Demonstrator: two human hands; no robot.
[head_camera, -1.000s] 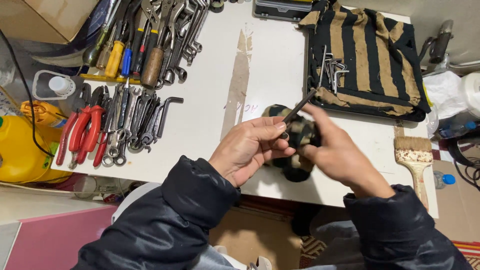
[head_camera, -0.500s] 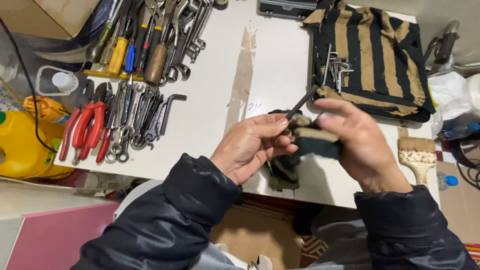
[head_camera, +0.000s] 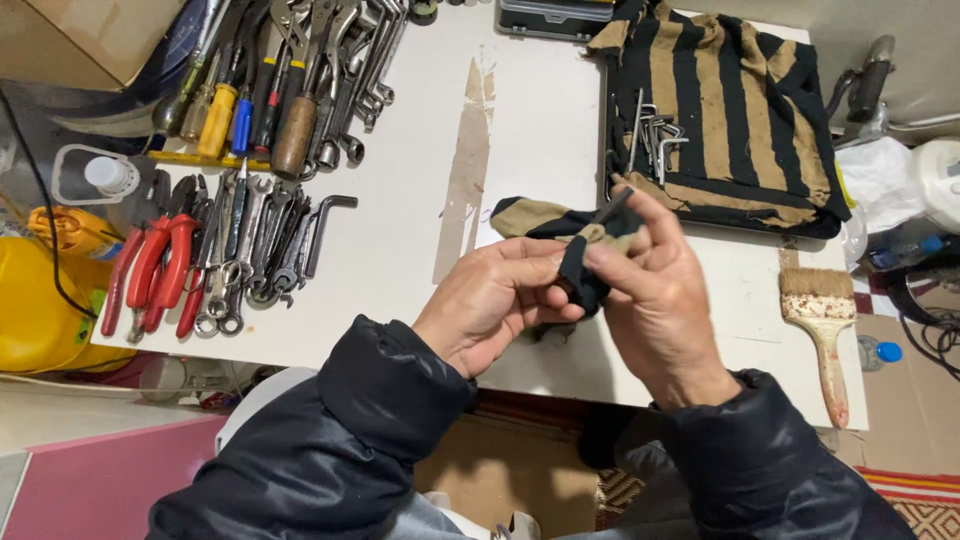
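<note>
Both hands met above the white tabletop's near edge: the left hand pinched one black-and-tan striped rag, and the right hand clenched its fingers around that same rag and one thin dark metal key poking up from it. One larger black-and-tan striped cloth lay at the far right with a small cluster of hex keys, too tangled to count. One wooden-handled paintbrush sat beside the right hand, two red-handled pliers at the left edge.

Left hand and right hand together, fingers pinched in tight grip, wrists bent inward
</note>
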